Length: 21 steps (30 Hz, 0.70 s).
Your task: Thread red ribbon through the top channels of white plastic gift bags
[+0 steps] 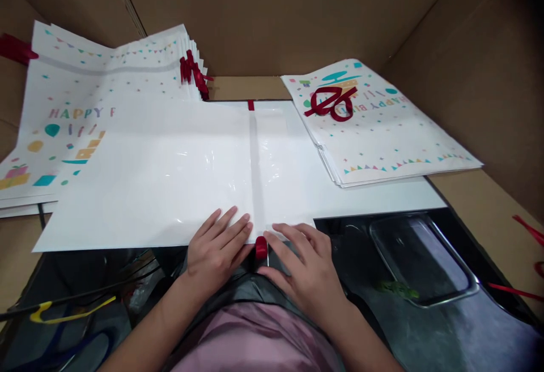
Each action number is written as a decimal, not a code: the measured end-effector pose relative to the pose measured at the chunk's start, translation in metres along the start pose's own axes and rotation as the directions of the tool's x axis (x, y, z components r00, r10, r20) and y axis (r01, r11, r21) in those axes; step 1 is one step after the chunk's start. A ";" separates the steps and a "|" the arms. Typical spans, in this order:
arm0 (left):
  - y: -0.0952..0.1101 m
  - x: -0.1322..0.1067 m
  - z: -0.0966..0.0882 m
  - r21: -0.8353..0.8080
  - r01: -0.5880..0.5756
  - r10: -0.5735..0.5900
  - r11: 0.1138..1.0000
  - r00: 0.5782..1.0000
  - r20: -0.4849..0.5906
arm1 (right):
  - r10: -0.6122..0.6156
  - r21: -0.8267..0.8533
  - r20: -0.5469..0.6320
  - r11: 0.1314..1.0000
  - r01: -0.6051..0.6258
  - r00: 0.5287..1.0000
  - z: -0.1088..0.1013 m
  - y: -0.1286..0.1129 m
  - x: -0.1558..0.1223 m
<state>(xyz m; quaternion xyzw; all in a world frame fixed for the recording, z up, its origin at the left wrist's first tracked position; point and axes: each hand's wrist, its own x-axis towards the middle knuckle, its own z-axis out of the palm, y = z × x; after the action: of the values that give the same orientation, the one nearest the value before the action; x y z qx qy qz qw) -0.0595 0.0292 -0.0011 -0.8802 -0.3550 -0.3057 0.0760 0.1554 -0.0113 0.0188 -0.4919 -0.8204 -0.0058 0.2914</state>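
Note:
A large glossy white sheet (170, 173) lies flat in front of me, with a folded strip running down its middle. My left hand (216, 247) rests at its near edge with fingers stretched flat on the paper. My right hand (304, 261) lies beside it, fingers extended toward a red ribbon end (260, 247) that pokes out at the near edge between both hands. Another red ribbon end (251, 105) shows at the sheet's far edge.
A stack of printed "Happy Birthday" sheets (76, 122) with red ribbons (193, 74) lies at the left. A smaller stack (382, 128) with a red ribbon sits at the right. A metal tray (425, 258) is at the near right. Cardboard walls (297, 9) surround the space.

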 end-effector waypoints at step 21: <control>0.076 -0.038 0.010 -0.610 0.667 -0.690 -0.427 0.196 0.697 | -0.274 0.321 -0.007 0.910 0.262 0.962 -0.020 0.009 0.031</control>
<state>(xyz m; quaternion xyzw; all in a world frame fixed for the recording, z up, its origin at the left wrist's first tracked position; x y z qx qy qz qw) -0.0246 -0.0455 -0.0256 -0.2853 -0.5765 -0.4188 -0.6410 0.1613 0.0126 0.0478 -0.3210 -0.8756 0.0964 0.3478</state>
